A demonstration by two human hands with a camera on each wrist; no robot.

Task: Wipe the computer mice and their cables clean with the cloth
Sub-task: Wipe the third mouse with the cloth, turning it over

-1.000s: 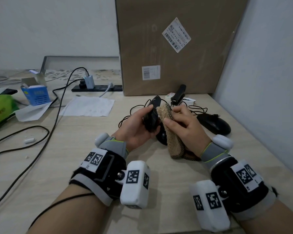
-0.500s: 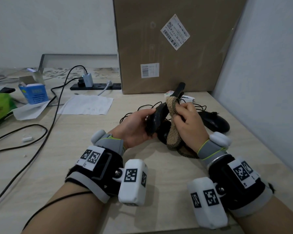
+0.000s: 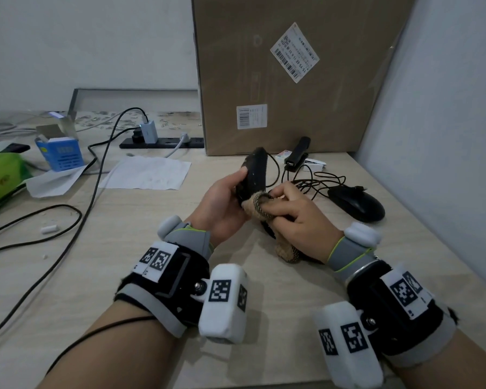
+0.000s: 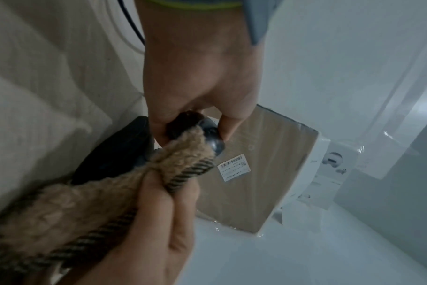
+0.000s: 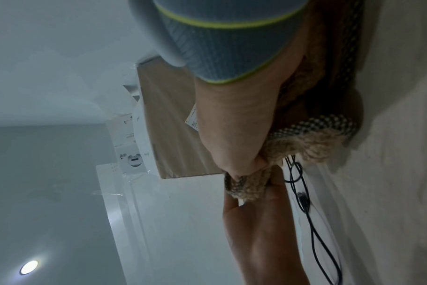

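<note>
Since half a second ago the right hand (image 3: 298, 211) has slid its cloth (image 3: 257, 204) down from the upper end of the held mouse (image 3: 253, 175) to the lower end, and the mouse now stands more upright, its underside turned toward the camera; the room is bounded by a pale wall (image 3: 443, 108) on the right and a white one behind; the light wood-grain counter (image 3: 124, 276) fills the lower view; a big brown cardboard box (image 3: 300, 74) stands at its back against the wall corner; left of it lie a white paper sheet (image 3: 148, 175), a black power strip (image 3: 163, 142) with a charger plugged in, a blue carton (image 3: 61, 154) and a green packet (image 3: 0, 178) at the edge; long black leads (image 3: 96, 178) trail across the wood; a second mouse (image 3: 355, 203) sits on the counter near the right wall, its cable (image 3: 314, 182) looped beside it; the left hand (image 3: 222, 203) has its grip closed round the raised mouse, thumb on one side and fingers behind; the right hand's grip is clamped on the tan fleecy cloth, bunched against the mouse's lower end, the rest hanging under the palm toward the counter.
</note>
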